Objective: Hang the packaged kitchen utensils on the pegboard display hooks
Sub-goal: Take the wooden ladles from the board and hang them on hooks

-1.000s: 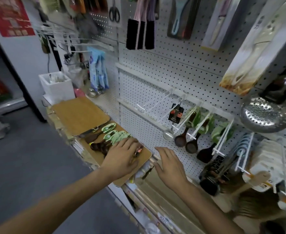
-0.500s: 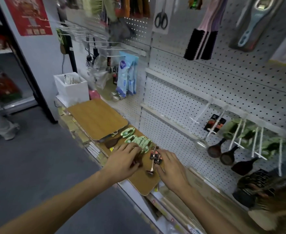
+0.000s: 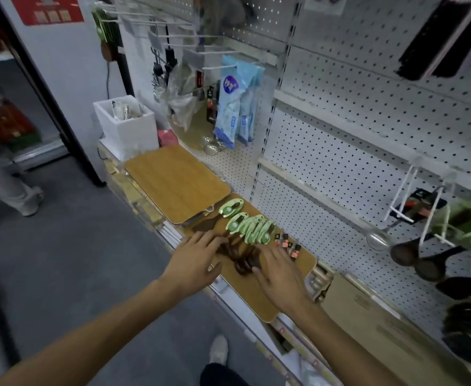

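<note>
1. The left hand [image 3: 194, 259] and the right hand [image 3: 280, 271] lie side by side on the near board [image 3: 259, 300], which rests on the shelf edge [image 3: 230, 295].
2. Between the two hands lies the bundle of packaged utensils [image 3: 245, 238]; their card ends fan out beyond the fingertips.
3. Just beyond the right hand's fingertips lie small tags [image 3: 288, 243].
4. Beyond the left hand, a second board [image 3: 175, 181] overlaps the near board's far end.
5. Farther beyond stands a box [image 3: 127, 122].
6. The pegboard [image 3: 340, 151] rises behind the boards.
7. To the right of the right hand, hooks [image 3: 401, 199] stick out from the pegboard, with hanging ladles [image 3: 423, 259].
</note>
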`<state>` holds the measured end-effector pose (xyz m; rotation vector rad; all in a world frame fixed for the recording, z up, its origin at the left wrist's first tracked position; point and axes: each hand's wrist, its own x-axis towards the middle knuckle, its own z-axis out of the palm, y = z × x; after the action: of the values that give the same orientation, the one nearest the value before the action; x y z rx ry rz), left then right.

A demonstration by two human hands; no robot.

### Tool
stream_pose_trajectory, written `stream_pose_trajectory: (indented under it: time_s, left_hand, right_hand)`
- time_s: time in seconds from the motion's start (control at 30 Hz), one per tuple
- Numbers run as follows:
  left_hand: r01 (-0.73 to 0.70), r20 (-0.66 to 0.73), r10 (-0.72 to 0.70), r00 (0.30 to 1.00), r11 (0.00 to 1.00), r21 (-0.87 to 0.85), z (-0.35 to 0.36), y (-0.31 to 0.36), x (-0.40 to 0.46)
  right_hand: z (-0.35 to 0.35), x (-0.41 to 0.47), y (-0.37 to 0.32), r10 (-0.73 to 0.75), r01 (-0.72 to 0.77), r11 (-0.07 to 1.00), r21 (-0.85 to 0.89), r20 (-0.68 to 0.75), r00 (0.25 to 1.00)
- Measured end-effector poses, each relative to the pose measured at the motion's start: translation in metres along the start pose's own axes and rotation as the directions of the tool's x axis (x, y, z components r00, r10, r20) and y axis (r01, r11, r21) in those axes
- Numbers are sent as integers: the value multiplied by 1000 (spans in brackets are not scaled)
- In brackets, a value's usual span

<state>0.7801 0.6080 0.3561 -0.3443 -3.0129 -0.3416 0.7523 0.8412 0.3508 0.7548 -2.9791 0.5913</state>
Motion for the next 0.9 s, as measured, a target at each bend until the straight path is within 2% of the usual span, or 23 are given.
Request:
stream_pose_trajectory:
  time_s: [0.5, 0.7, 0.9]
  left_hand:
    - [112, 75, -111, 991, 994, -8, 30, -118, 102]
    - [36, 141, -29, 990, 998, -45, 57, -157, 138]
    - [-74, 226, 90, 970, 994, -77, 98, -206, 182]
  right_hand:
    - [72, 148, 12, 6, -11, 999, 50, 110, 994]
    - [101, 181, 8, 71, -76, 997, 31, 150, 986]
    - [145, 216, -1, 219, -225, 974, 26, 147, 964]
